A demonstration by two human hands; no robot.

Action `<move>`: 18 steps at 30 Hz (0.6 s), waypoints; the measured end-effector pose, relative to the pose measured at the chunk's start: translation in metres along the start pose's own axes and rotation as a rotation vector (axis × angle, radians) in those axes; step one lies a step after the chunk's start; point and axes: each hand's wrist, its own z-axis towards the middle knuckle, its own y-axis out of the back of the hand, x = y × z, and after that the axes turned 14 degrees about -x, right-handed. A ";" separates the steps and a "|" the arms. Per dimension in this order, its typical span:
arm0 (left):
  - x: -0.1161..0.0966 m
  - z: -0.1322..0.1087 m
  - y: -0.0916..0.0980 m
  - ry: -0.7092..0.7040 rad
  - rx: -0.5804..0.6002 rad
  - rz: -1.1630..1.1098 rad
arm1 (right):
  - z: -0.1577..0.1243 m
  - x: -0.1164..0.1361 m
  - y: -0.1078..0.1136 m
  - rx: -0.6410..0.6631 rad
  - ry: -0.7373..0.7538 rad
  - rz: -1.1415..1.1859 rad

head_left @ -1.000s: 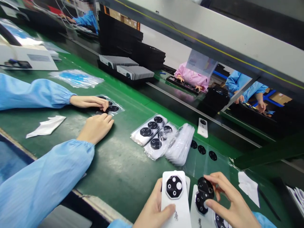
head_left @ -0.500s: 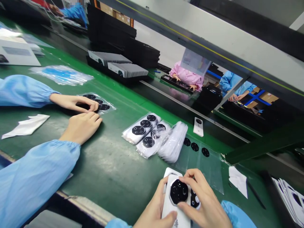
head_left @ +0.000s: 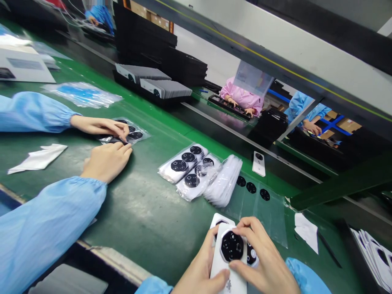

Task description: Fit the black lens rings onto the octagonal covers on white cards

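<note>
- One flat white rectangular panel with rounded corners (head_left: 235, 281) is held nearer the wearer than the plastic-wrapped white bundles with black discs (head_left: 211, 179), and to their right.
- The left hand (head_left: 199, 267), on the near side of the bundles, is closed on that panel's side edge, its thumb across the front face.
- The right hand (head_left: 265, 261), to the right, has thumb and fingertips set narrow about the rim of a glossy black many-sided plate (head_left: 232, 246) on the panel's upper part; whether it lies fully flat I cannot tell.
- Between this panel and the bundles, a second white panel (head_left: 216, 221) shows partly.
- Just right of the bundles, a clear plastic sheet (head_left: 271, 216) bears three round black pieces (head_left: 251, 188).
- Left of the bundles, a blue-sleeved co-worker's hands (head_left: 107, 161) are at a clear plastic bag of black discs (head_left: 136, 135).
- Farther right of the bundles lies a torn white scrap (head_left: 307, 232).
</note>
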 end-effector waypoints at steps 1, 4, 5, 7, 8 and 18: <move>0.001 0.000 0.000 -0.003 -0.001 0.005 | 0.000 0.000 0.000 0.000 0.001 0.000; 0.002 0.000 0.001 -0.011 -0.007 0.025 | 0.001 0.000 0.001 0.007 -0.002 -0.002; 0.002 0.000 0.001 -0.013 -0.014 0.025 | 0.001 0.000 0.001 0.010 -0.004 -0.003; 0.002 0.000 0.002 -0.012 -0.009 0.023 | 0.001 0.000 0.000 0.023 -0.010 -0.002; 0.002 0.000 0.002 -0.014 0.000 0.020 | 0.001 0.000 0.000 0.031 -0.013 0.000; 0.012 0.002 0.005 -0.039 0.008 0.011 | 0.000 0.000 0.000 0.079 -0.052 -0.005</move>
